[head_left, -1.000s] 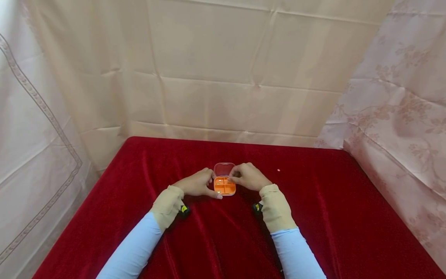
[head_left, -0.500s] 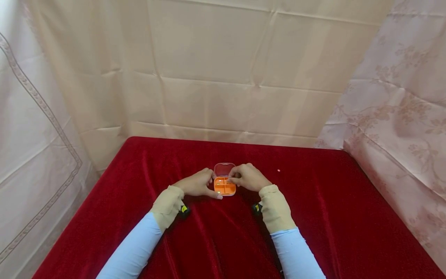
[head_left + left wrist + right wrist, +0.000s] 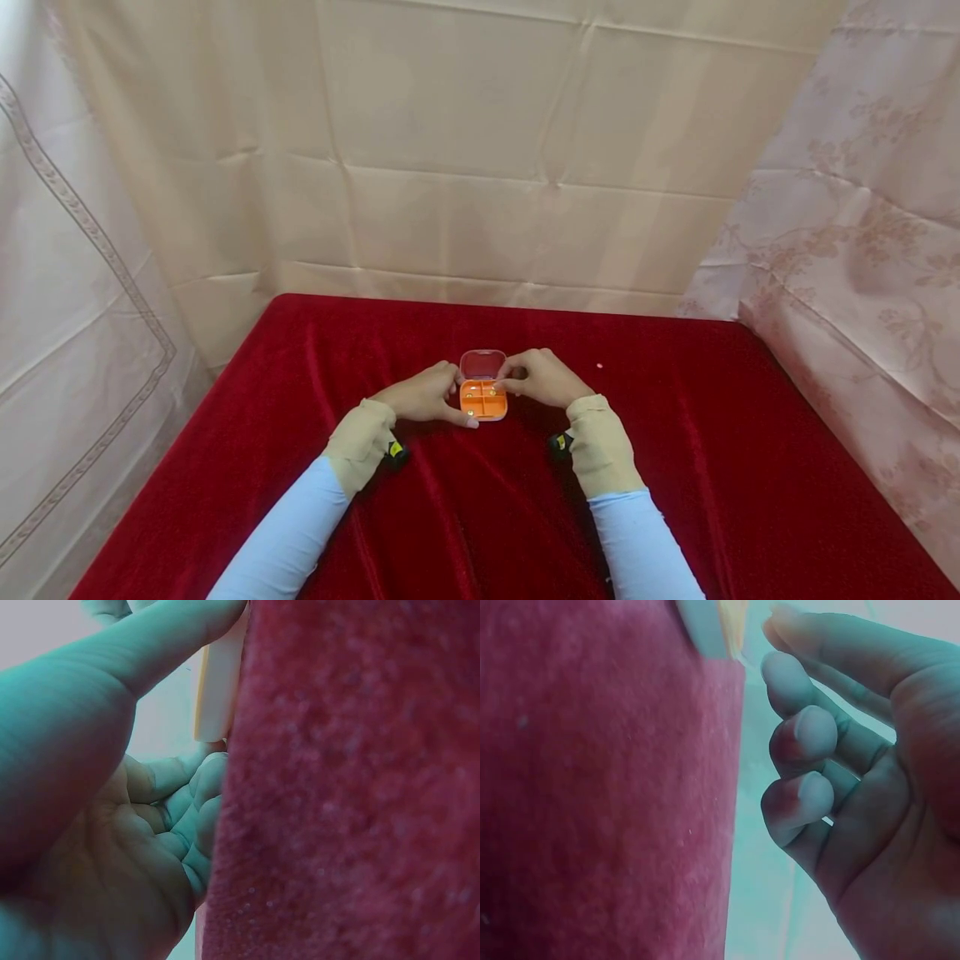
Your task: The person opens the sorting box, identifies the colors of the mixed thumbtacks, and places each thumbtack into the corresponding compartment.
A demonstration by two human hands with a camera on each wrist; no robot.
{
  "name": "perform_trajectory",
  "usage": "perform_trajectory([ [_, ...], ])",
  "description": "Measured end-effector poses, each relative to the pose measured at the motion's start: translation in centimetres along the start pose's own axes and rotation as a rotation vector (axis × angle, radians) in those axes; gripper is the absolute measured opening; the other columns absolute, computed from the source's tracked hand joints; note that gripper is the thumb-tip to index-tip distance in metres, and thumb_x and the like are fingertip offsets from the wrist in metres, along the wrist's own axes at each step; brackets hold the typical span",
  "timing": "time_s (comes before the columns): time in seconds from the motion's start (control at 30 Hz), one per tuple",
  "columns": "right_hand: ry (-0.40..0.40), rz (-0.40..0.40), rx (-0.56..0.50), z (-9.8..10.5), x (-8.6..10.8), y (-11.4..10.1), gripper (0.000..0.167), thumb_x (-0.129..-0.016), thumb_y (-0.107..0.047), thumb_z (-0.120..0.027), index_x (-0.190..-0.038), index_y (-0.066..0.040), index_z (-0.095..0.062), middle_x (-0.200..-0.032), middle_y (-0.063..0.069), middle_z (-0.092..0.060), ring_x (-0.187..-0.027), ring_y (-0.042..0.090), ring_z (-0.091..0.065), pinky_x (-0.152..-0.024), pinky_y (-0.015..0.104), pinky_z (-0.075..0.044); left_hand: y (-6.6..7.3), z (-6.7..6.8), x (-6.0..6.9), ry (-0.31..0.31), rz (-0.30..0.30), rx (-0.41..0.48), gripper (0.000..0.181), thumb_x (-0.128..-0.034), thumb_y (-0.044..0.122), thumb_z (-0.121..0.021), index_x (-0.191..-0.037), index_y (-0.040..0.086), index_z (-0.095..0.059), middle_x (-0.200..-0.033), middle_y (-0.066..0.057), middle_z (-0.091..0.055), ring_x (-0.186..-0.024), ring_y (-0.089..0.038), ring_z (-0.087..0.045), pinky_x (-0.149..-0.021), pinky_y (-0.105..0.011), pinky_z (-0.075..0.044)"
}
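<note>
An orange pill box point(image 3: 495, 407) with four-way dividers lies on the table, its clear lid point(image 3: 483, 364) flipped back. My left hand point(image 3: 420, 396) holds the box at its left side, thumb along the front edge, fingers at the back-left corner. The box's pale side wall point(image 3: 220, 694) shows between thumb and fingers in the left wrist view. Small yellowish pills sit in the two left compartments, and one pill point(image 3: 492, 392) is in the back-right one. Just above that compartment is my right hand point(image 3: 546, 379), fingers loosely bent, with nothing visible between the tips.
A small pink pill point(image 3: 599, 366) lies on the red velvet cloth point(image 3: 675, 433) to the right of the box. Cream curtains point(image 3: 480, 150) hang behind the table, with patterned ones at both sides.
My right hand has drawn slightly back to the right from the box. A pill is now plain to see in the back-right compartment. My left hand has stayed put.
</note>
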State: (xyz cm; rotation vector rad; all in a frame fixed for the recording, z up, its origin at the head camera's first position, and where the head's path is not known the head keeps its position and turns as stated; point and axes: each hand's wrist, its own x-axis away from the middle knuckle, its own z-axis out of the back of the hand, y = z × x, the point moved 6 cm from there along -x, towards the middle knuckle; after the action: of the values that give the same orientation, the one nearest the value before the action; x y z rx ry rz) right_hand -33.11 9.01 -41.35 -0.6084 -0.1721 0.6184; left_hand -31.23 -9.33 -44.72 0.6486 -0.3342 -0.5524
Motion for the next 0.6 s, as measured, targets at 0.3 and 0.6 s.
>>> perform_trajectory([
  [0.3,0.041,-0.025,-0.028,1.4,0.7,1.2,0.005,-0.096,-0.024,-0.076,-0.095,-0.019,-0.076,-0.077,-0.004,-0.068,-0.073,0.011,-0.061,-0.069,0.032,-0.049,-0.2,0.0,-0.1,0.01,-0.001,-0.005,0.069,-0.0798,0.047,-0.088,-0.122,0.002,-0.058,-0.105,-0.004,-0.054,-0.094,-0.017,-0.052,-0.084,-0.033,-0.047],
  [0.6,0.096,-0.064,0.003,2.2,1.2,2.3,0.006,-0.095,-0.025,-0.077,-0.095,-0.019,-0.076,-0.076,-0.009,-0.066,-0.072,0.01,-0.058,-0.066,0.031,-0.047,-0.2,0.0,-0.1,0.01,0.003,-0.004,0.07,-0.0795,0.048,-0.088,-0.123,0.003,-0.057,-0.106,-0.004,-0.053,-0.096,-0.017,-0.051,-0.085,-0.032,-0.047],
])
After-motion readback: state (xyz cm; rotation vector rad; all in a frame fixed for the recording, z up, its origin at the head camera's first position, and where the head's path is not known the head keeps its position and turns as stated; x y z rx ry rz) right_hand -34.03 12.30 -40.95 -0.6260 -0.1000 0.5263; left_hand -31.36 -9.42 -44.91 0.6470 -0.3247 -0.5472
